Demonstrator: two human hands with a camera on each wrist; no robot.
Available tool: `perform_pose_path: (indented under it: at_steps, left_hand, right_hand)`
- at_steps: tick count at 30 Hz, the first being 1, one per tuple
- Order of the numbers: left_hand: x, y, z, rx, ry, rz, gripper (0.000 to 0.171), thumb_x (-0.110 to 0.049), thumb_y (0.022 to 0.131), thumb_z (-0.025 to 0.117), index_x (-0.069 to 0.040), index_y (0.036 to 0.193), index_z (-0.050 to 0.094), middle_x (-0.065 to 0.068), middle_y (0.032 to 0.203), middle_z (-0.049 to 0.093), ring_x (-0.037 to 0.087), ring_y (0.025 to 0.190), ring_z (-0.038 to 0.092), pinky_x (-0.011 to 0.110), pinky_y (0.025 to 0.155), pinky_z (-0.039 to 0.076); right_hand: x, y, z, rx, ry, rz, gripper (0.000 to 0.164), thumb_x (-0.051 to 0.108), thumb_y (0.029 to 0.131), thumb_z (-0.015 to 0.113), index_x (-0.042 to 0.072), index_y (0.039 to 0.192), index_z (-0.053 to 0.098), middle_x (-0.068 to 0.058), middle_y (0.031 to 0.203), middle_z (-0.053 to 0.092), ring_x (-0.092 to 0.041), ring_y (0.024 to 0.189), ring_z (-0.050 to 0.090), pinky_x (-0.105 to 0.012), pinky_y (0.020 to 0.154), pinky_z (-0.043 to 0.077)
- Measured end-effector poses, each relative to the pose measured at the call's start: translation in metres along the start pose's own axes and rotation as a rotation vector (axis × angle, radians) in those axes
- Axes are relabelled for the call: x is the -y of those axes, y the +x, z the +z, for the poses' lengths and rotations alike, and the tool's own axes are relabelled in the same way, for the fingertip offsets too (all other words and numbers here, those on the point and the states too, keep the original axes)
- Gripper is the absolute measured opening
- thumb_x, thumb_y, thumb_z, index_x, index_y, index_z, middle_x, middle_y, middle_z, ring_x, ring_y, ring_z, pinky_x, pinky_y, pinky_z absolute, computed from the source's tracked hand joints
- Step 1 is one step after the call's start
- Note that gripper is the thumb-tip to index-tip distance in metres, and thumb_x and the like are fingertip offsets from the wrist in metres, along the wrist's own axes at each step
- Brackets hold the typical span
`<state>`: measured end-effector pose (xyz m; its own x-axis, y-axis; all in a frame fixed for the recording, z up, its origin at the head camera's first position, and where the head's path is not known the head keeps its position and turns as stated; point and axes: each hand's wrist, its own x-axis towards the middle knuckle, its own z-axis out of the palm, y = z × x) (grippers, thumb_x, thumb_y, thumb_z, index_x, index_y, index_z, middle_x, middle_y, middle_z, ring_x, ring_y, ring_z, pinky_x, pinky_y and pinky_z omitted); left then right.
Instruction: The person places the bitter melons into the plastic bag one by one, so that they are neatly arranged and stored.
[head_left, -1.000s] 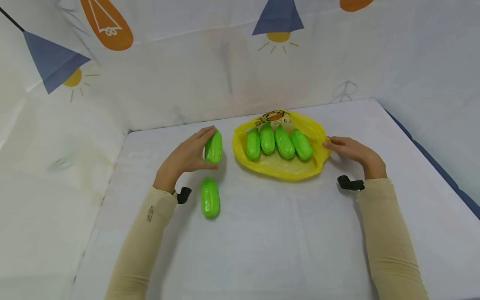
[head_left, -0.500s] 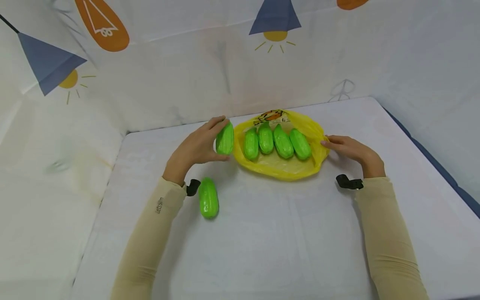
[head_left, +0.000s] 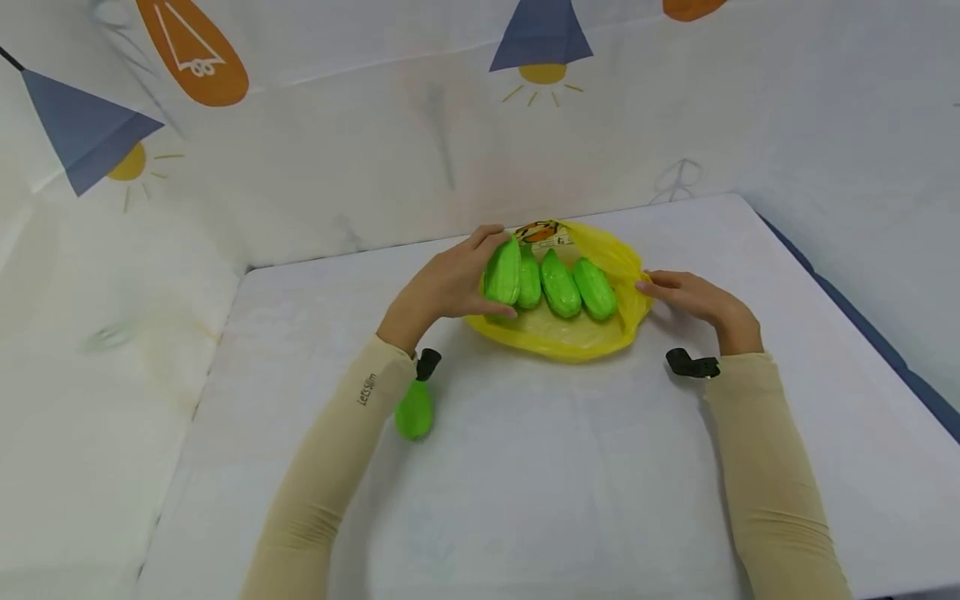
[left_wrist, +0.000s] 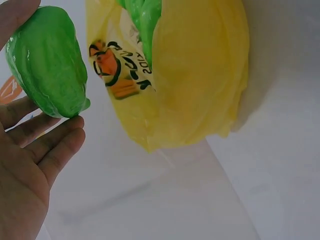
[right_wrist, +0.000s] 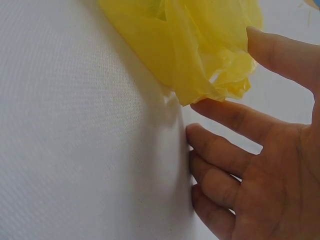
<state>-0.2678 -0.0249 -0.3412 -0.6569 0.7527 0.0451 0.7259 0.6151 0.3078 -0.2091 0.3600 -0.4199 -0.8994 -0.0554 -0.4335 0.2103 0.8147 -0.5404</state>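
My left hand (head_left: pixel 448 282) holds a glossy green, ribbed gourd-like piece (head_left: pixel 503 272) between thumb and fingertips. It overlaps the left part of a yellow plastic bag (head_left: pixel 558 348) in the head view. In the left wrist view this green piece (left_wrist: pixel 50 62) has a small nub at one end, and the bag (left_wrist: pixel 205 75) shows printed lettering. Inside the bag's wide mouth lie several similar green pieces (head_left: pixel 560 285), the leftmost hidden behind the held one. At the bag's right edge, my right hand (head_left: pixel 693 298) pinches the plastic with thumb and forefinger; its other fingers (right_wrist: pixel 220 150) rest near the tabletop.
Another green piece (head_left: pixel 414 412) lies on the white table (head_left: pixel 540 483), partly covered by the left wrist and its black camera mount (head_left: pixel 427 364). A white cloth wall (head_left: pixel 337 167) with printed lamps stands behind the table. A dark blue strip (head_left: pixel 862 325) runs along the right edge.
My left hand has carried its green piece rightward, from beside the bag to over the bag's left side. The right hand keeps its pinch on the bag's edge.
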Motion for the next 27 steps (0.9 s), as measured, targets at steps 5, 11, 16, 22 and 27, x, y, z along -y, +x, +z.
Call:
perform_pose_path:
  at_steps: [5,11,16,22,27]
  left_hand:
    - [-0.005,0.007,0.004,-0.01,0.02,0.001,0.108,-0.058,0.07,0.081,-0.01,0.152,0.029,0.006,0.158,0.026,0.027,0.13,0.049,0.042,0.104,0.048]
    - [-0.006,0.017,0.013,0.022,0.001,0.0,0.106,-0.059,0.072,0.08,-0.012,0.151,0.029,0.007,0.157,0.025,0.027,0.129,0.049,0.042,0.106,0.047]
    - [-0.002,0.027,0.029,0.076,-0.005,-0.019,0.107,-0.059,0.076,0.077,-0.016,0.156,0.021,0.008,0.158,0.023,0.03,0.131,0.047,0.046,0.109,0.043]
    - [0.001,0.036,0.045,0.156,0.028,-0.052,0.105,-0.057,0.081,0.073,-0.021,0.159,0.014,0.013,0.161,0.011,0.036,0.129,0.049,0.049,0.106,0.045]
    - [0.005,0.043,0.051,0.148,0.057,-0.117,0.109,-0.061,0.08,0.071,-0.016,0.159,0.01,0.012,0.164,0.008,0.036,0.137,0.042,0.049,0.109,0.042]
  right_hand:
    - [-0.001,0.001,0.001,-0.009,0.0,-0.013,0.098,0.073,0.092,0.038,0.002,0.155,0.019,-0.028,0.159,0.016,-0.051,0.145,0.01,-0.071,0.113,0.01]
    - [-0.001,0.002,0.0,-0.015,-0.016,-0.013,0.098,0.074,0.091,0.037,0.002,0.155,0.02,-0.028,0.159,0.017,-0.051,0.145,0.01,-0.071,0.113,0.01]
    - [-0.003,0.004,0.001,-0.017,-0.012,-0.015,0.097,0.074,0.091,0.038,0.002,0.155,0.022,-0.028,0.159,0.018,-0.051,0.145,0.011,-0.07,0.114,0.01]
    - [-0.003,0.003,0.002,-0.017,-0.002,-0.006,0.097,0.074,0.091,0.038,0.003,0.155,0.022,-0.027,0.159,0.017,-0.05,0.146,0.01,-0.07,0.114,0.01]
    - [-0.003,0.002,0.002,-0.029,-0.004,-0.014,0.097,0.074,0.091,0.038,0.003,0.155,0.022,-0.026,0.16,0.017,-0.049,0.146,0.01,-0.07,0.114,0.009]
